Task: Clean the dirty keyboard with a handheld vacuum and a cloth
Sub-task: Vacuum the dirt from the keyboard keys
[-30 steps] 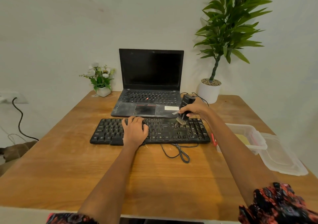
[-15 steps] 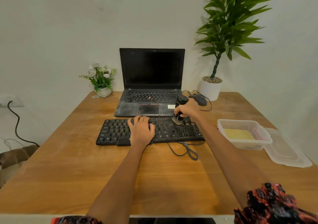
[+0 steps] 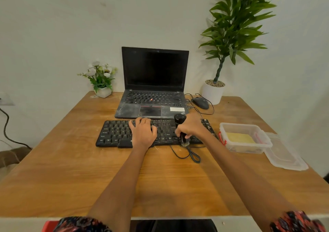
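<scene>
Surface [image 3: 53, 169] — wooden, faintly dusty; carries every item below.

Keyboard [image 3: 114, 133] — black, corded, lying flat at 12 o'clock from the person, just in front of the open laptop [image 3: 154, 89]. Keys look dull, with pale specks; light crumbs sit on the wood along its near edge. Its cable loops toward 6 o'clock.

Left hand [image 3: 143, 133] — fingers straight and spread, pressing flat on the middle keys, steadying the board; position unchanged over the last second.

Right hand [image 3: 191, 128] — fingers wrapped round the handheld vacuum [image 3: 180, 120], a dark cylinder held upright with its brush head [image 3: 185, 143] down. Change noted — a second ago the brush worked the far rows near the laptop; now it sits at the near edge, right of centre, about 1 o'clock. Judgement: one stroke across the rows is done; the left half and the keys under the left hand probably remain.

Cloth [image 3: 240, 137] — yellow, untouched inside the clear tub [image 3: 263, 147] at 2 o'clock; wiping stage not yet begun.
</scene>
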